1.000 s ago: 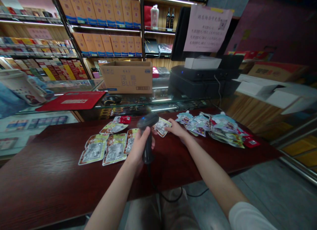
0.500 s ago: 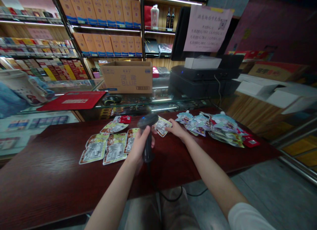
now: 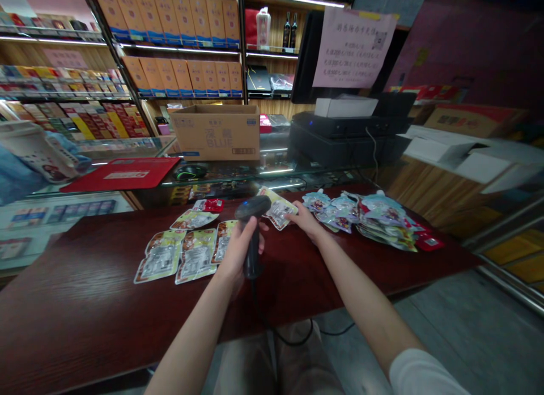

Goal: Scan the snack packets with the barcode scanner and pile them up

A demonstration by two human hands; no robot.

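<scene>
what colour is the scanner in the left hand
Black, with a small blue light on top; the scanner shows best in the head view.

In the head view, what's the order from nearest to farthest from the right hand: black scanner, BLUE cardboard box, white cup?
1. Black scanner, left of the right hand, in the left hand.
2. BLUE cardboard box, farther back, leftward.
3. White cup, at the far left edge.

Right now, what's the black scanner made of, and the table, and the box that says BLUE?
The scanner looks like smooth plastic: it's dark with a soft sheen. The table seems wood or wood-look laminate: reddish-brown, faint streaks, shiny glare; I can't tell which. The box looks like matte cardboard: tan, flat sides, printed letters.
</scene>
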